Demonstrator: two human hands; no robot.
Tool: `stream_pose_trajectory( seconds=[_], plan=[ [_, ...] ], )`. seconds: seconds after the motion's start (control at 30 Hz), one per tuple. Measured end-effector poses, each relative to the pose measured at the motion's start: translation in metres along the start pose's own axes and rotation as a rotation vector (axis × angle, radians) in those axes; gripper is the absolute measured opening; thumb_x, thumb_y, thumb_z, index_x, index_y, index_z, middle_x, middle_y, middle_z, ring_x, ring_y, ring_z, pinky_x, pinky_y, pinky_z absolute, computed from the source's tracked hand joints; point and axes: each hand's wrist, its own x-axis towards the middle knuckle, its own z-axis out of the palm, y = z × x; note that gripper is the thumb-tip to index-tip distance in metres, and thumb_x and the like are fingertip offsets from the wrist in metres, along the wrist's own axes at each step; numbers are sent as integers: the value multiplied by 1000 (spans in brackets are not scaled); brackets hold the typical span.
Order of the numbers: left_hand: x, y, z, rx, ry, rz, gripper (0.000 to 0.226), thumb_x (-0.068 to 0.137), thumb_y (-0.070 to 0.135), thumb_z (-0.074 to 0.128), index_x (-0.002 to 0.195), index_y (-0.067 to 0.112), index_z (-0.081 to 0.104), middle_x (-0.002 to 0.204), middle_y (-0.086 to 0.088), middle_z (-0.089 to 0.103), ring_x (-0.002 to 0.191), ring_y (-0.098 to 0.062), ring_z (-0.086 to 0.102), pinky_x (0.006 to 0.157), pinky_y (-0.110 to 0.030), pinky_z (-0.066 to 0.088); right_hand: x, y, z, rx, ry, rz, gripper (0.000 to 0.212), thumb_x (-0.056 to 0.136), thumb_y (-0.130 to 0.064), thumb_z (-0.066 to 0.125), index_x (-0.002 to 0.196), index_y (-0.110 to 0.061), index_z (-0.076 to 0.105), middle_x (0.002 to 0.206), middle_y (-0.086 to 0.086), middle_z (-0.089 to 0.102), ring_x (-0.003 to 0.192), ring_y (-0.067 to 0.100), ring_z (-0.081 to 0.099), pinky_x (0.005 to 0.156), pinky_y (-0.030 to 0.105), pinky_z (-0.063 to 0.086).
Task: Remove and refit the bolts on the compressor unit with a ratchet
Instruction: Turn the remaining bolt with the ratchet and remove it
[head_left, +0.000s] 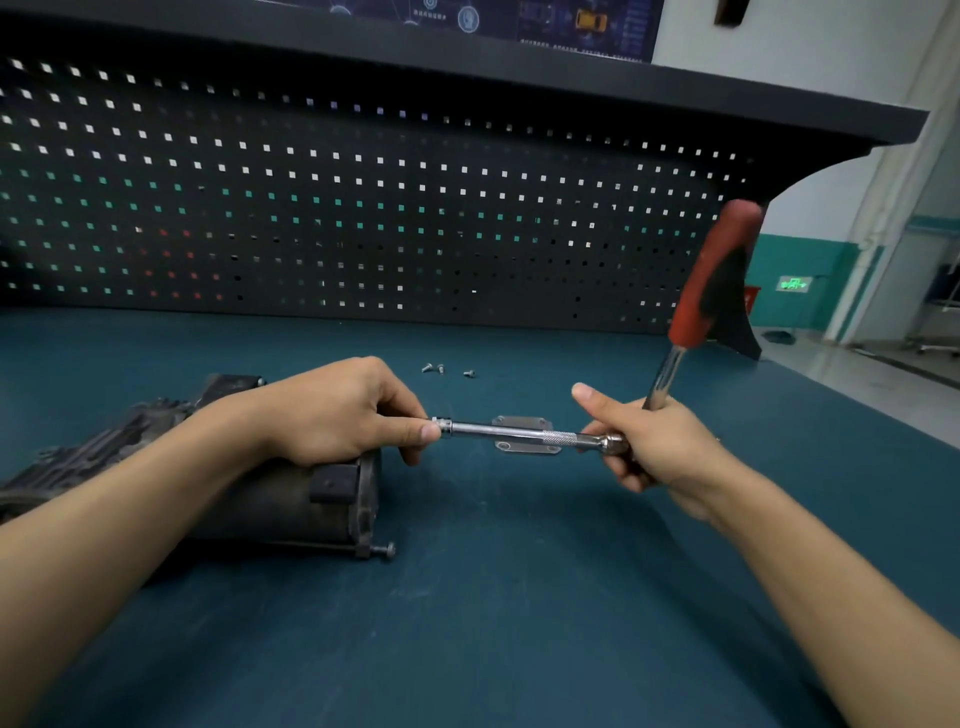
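Note:
The dark compressor unit (291, 499) lies on its side at the left of the blue bench mat. A long bolt (387, 550) sticks out at its lower right corner. My left hand (343, 415) pinches the socket end of a chrome extension bar (498, 430) held level above the mat. My right hand (654, 447) grips the ratchet at its head, where the bar joins it. The ratchet's red and black handle (714, 275) points up and to the right. What sits in the socket is hidden by my left fingers.
Three loose bolts (441, 369) lie on the mat behind the bar. A small metal plate (524, 436) lies flat under the bar. A perforated black back panel (363, 208) closes the far side of the bench. The bench's right edge runs diagonally at the right.

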Motion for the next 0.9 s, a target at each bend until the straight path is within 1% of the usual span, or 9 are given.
stream_pose_trajectory(
  seconds=[0.1, 0.23, 0.3, 0.47, 0.57, 0.63, 0.7, 0.77, 0.9],
  plan=[
    [0, -2, 0, 2, -9, 2, 42, 84, 73, 57, 82, 36, 76, 86, -22, 69, 75, -39, 59, 75, -45, 50, -1, -2, 1, 64, -39, 152, 88, 47, -83, 69, 84, -3, 74, 46, 6, 50, 36, 17, 40, 36, 22, 33],
    [-1, -2, 0, -2, -13, 17, 43, 79, 75, 57, 82, 36, 76, 85, -19, 69, 79, -39, 60, 76, -47, 50, -1, -2, -1, 125, -144, 292, 74, 71, -79, 62, 73, -6, 78, 46, 4, 42, 35, 15, 32, 36, 20, 26],
    [-1, 0, 0, 0, -15, 9, 52, 71, 81, 51, 82, 37, 76, 87, -20, 70, 81, -39, 61, 77, -47, 51, 0, -1, -3, 173, -190, 345, 72, 78, -75, 59, 80, -5, 74, 46, 2, 38, 33, 14, 28, 37, 19, 22],
    [-1, -1, 2, -30, 3, 9, 49, 73, 78, 53, 83, 36, 76, 85, -20, 69, 78, -38, 60, 75, -46, 50, 2, 2, -3, 188, -235, 390, 48, 80, -61, 68, 80, -13, 66, 45, 3, 39, 34, 13, 26, 40, 20, 20],
    [0, -3, 2, -45, 10, 5, 29, 88, 59, 65, 79, 34, 76, 78, -6, 70, 68, -23, 57, 71, -40, 48, 3, 7, -1, 70, -153, 248, 52, 77, -59, 74, 88, -9, 67, 48, 7, 50, 37, 15, 36, 37, 20, 29],
    [0, -4, 3, -46, 19, 7, 22, 89, 50, 68, 77, 32, 75, 69, 10, 66, 63, -4, 52, 64, -25, 42, 4, 9, 0, 2, -114, 100, 60, 69, -65, 76, 83, -6, 69, 49, 9, 55, 41, 17, 42, 38, 23, 35],
    [0, -3, 4, -36, 16, 2, 20, 89, 48, 69, 77, 32, 75, 69, 17, 65, 63, 0, 53, 62, -16, 40, 4, 10, -1, -36, -85, -52, 69, 59, -72, 72, 74, -4, 70, 48, 8, 56, 43, 19, 45, 40, 23, 38],
    [0, -3, 4, -5, 4, -1, 19, 90, 49, 67, 79, 34, 74, 74, 15, 66, 69, -6, 58, 69, -23, 46, 6, 12, -4, -102, -66, -197, 69, 60, -74, 69, 70, -5, 72, 47, 6, 56, 43, 17, 46, 43, 22, 38],
    [-2, -1, 2, 38, -33, 12, 35, 90, 67, 55, 86, 38, 72, 89, -5, 70, 89, -30, 62, 87, -48, 50, 6, 17, -6, -155, -73, -409, 39, 62, -57, 81, 68, -19, 77, 54, -3, 60, 49, 7, 47, 50, 17, 37]
  ],
)
